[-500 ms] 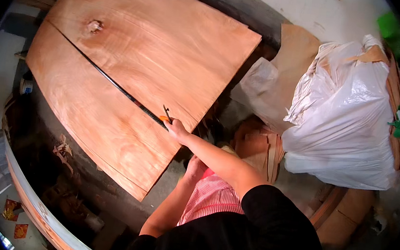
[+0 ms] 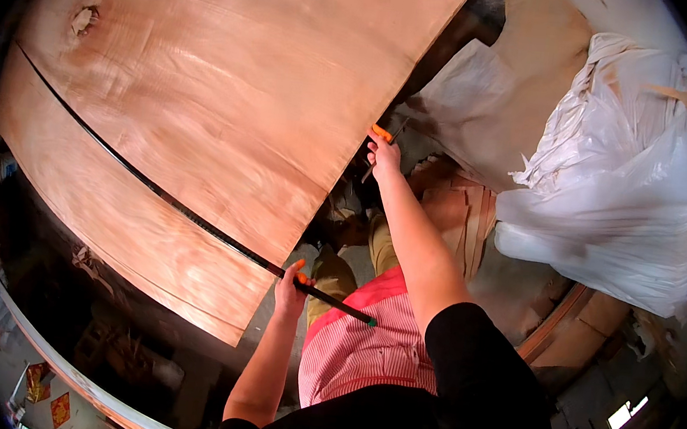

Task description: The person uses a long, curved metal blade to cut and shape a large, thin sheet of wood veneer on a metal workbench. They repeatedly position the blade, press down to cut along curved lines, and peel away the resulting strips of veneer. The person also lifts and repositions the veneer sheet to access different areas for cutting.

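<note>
While the left hand (image 2: 289, 294) wraps the black pole (image 2: 197, 218), short of its green tip (image 2: 372, 322), the shaft runs ahead across the wood sheet (image 2: 208, 77); a loose hold could let it skid! Up to the right, the right hand (image 2: 383, 155) clutches what looks like a thin dark tool (image 2: 402, 127) by the edge, where a snag might split wood. Since the earlier frame, the right hand has left the pole; the left has it.
</note>
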`<state>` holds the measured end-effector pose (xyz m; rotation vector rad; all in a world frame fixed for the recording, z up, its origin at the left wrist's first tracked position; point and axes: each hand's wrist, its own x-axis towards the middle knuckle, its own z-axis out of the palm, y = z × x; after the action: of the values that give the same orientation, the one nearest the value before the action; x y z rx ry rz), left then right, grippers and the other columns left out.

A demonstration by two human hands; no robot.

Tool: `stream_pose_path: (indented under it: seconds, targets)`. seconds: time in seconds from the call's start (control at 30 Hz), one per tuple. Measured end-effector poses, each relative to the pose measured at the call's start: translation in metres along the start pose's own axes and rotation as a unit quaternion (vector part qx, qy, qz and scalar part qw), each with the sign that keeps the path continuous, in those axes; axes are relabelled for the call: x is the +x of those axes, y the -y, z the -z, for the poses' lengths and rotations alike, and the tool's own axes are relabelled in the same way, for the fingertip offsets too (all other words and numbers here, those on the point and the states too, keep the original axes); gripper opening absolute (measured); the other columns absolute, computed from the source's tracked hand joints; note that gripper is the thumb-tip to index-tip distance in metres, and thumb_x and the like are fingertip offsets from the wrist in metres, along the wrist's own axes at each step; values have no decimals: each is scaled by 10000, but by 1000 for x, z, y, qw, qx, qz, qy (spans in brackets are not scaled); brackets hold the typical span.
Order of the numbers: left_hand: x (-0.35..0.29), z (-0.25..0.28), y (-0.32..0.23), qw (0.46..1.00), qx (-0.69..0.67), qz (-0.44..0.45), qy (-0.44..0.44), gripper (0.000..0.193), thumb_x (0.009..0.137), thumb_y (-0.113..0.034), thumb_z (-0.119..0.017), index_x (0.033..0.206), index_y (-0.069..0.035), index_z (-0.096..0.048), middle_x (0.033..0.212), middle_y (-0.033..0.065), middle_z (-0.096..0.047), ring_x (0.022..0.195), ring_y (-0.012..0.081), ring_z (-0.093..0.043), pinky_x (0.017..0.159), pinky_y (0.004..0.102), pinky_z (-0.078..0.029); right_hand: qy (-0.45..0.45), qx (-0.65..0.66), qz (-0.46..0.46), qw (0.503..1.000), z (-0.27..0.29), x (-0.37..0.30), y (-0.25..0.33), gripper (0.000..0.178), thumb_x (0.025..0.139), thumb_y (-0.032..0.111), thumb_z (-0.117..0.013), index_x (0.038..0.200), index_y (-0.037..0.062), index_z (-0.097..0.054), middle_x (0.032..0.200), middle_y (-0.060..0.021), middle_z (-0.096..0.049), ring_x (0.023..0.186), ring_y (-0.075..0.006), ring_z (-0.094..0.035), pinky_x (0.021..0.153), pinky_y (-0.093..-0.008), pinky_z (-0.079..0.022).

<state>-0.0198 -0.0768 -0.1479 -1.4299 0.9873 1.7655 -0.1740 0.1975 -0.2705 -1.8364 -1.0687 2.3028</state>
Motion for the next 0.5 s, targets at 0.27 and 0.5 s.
stream_pose_path:
  seconds: [0.27, 0.5]
  targets:
    - [2, 6, 8, 1000, -11, 9, 21, 290, 803, -212, -515, 994, 5, -504, 570, 38, -425, 552, 167, -434, 622, 349, -434, -43, -52, -7, 998, 9, 6, -24, 153, 880, 141, -368, 999, 104, -457, 951, -24, -592, 524, -49, -379, 369, -174, -292]
    - [-4, 7, 7, 1000, -6, 9, 21, 271, 807, -199, -503, 995, -4, -505, 573, 31, -423, 559, 159, -434, 620, 339, -429, -110, -137, 38, 984, 10, 20, -46, 178, 805, 127, -500, 971, 77, -457, 836, -50, -590, 497, -57, -389, 327, -197, -282]
